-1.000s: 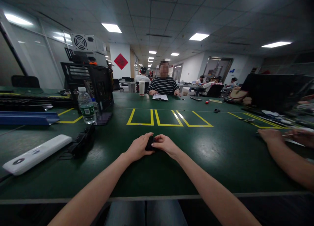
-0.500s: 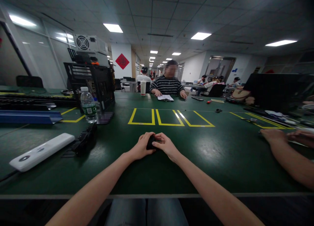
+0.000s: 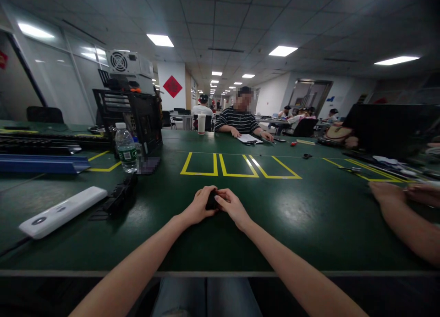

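Observation:
Between my two hands is a small black object (image 3: pixel 211 200), mostly covered by fingers, so its kind does not show. My left hand (image 3: pixel 199 205) curls round it from the left, thumb near the table and fingers over the top. From the other side, my right hand (image 3: pixel 233 206) pinches at its right edge with bent fingers. Both hands rest low over the green table (image 3: pixel 220 243), in front of the yellow tape outlines (image 3: pixel 237 175).
On the left lie a white power strip (image 3: pixel 65 211), a black cable bundle (image 3: pixel 120 195), a water bottle (image 3: pixel 126 149) and an open computer case (image 3: pixel 147 124). A co-worker's arm (image 3: pixel 402 216) reaches in at right. Opposite sits a person (image 3: pixel 237 119) with a clipboard (image 3: pixel 250 139).
My hands keep their hold on the black object with barely any shift. The person opposite has moved to the right along with the clipboard. My view has turned slightly.

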Action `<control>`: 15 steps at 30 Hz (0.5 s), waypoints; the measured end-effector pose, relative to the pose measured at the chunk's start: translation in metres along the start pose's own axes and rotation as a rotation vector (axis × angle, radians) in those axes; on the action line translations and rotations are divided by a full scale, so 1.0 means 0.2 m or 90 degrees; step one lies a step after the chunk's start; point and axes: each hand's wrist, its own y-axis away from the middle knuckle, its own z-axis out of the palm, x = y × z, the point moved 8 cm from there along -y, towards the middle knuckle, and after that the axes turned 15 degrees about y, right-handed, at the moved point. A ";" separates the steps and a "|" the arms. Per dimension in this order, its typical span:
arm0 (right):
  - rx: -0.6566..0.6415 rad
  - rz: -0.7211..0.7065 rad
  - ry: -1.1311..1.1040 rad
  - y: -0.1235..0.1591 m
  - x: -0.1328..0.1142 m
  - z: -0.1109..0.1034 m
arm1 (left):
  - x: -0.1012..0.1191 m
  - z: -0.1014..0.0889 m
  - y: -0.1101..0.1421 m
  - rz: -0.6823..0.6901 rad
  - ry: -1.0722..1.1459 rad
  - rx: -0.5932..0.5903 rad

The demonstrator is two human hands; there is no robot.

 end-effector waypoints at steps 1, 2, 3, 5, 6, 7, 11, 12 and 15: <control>-0.004 0.007 0.000 0.00 0.01 0.00 | 0.00 0.00 0.00 0.000 0.001 -0.002; -0.008 0.014 0.002 -0.01 0.02 0.00 | 0.01 0.00 0.00 0.000 0.003 -0.003; -0.010 0.017 0.004 -0.01 0.02 0.00 | 0.01 0.00 0.00 0.000 0.004 -0.005; -0.012 0.012 0.011 0.00 0.02 -0.01 | 0.01 0.00 0.00 0.001 0.008 -0.006; -0.012 0.005 0.013 0.00 0.01 -0.01 | 0.01 0.00 0.00 0.001 0.009 -0.007; -0.013 -0.003 0.014 0.00 0.00 -0.02 | 0.01 0.00 0.00 0.001 0.011 -0.006; -0.017 -0.030 0.014 0.02 -0.04 -0.02 | 0.01 0.00 0.00 0.002 0.012 -0.006; -0.016 -0.032 0.015 0.02 -0.04 -0.02 | 0.01 0.00 0.01 0.003 0.011 -0.007; 0.004 -0.028 0.021 0.02 -0.03 -0.01 | 0.01 0.00 0.01 0.005 0.011 -0.008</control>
